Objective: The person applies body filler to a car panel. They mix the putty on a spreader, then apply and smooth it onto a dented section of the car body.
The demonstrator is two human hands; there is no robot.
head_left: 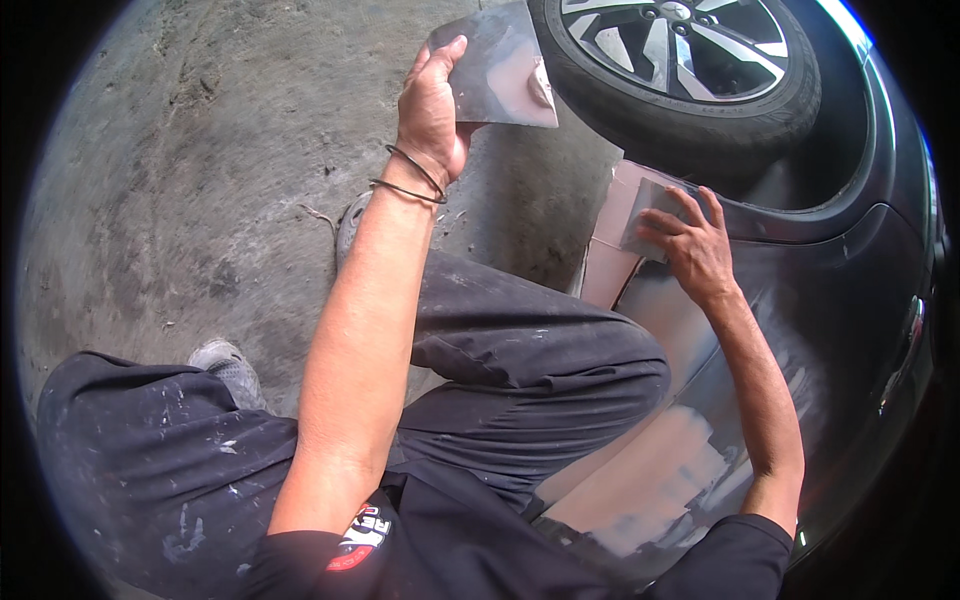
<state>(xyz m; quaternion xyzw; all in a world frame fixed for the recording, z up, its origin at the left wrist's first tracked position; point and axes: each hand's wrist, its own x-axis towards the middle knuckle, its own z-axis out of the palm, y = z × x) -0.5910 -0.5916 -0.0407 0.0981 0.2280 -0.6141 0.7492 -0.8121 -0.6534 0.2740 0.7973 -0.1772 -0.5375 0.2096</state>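
My left hand [430, 112] is closed on the edge of a thin, flat plate [488, 40] smeared with grey and pinkish body filler [515, 82]. A thicker lump of filler sits near the plate's right edge. My right hand [697, 250] grips a flat grey filler spreader [638, 232], with the fingers spread over its face. The spreader lies against the pinkish lower edge of the dark car body [770, 270], just behind the wheel [680, 60]. Some of the spreader is hidden under my fingers.
A broad pinkish filler patch [640, 480] covers the lower car side near my knee. My bent legs in dark, paint-spotted trousers [520, 350] are between my arms. A grey shoe [228, 370] rests on the rough concrete floor [200, 170].
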